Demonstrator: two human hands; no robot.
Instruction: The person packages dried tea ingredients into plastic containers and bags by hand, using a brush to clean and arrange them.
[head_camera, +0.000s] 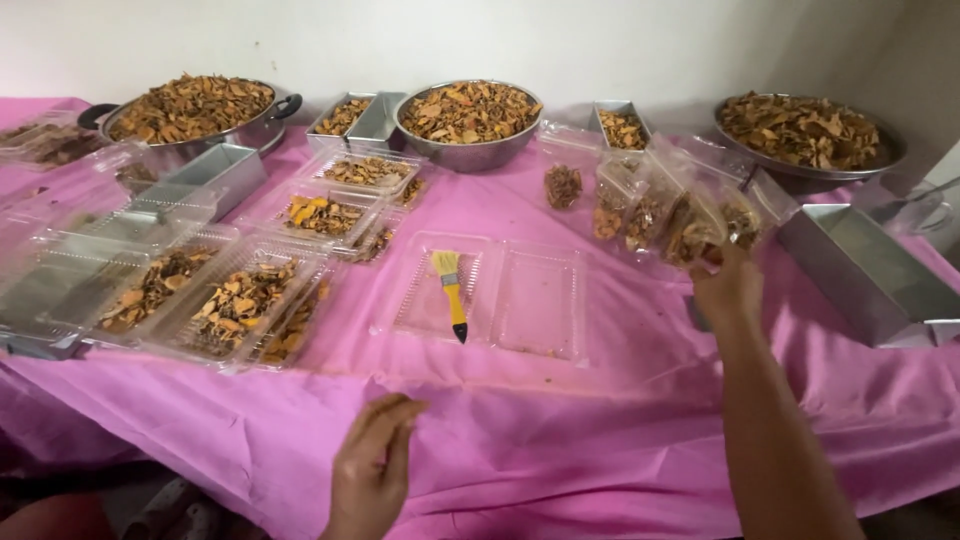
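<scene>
My right hand reaches out to the right and grips a clear plastic clamshell box filled with dried orange-brown pieces, lifted and tilted off the pink table cover. My left hand hovers low near the front edge with fingers loosely curled, holding nothing. In the middle lies an open, empty clear clamshell tray with a yellow-handled pastry brush resting in its left half.
Several filled clear boxes are stacked at the left. Large metal bowls and a pan of dried pieces line the back. Rectangular metal tins stand at right and back. A flat metal plate sits far right.
</scene>
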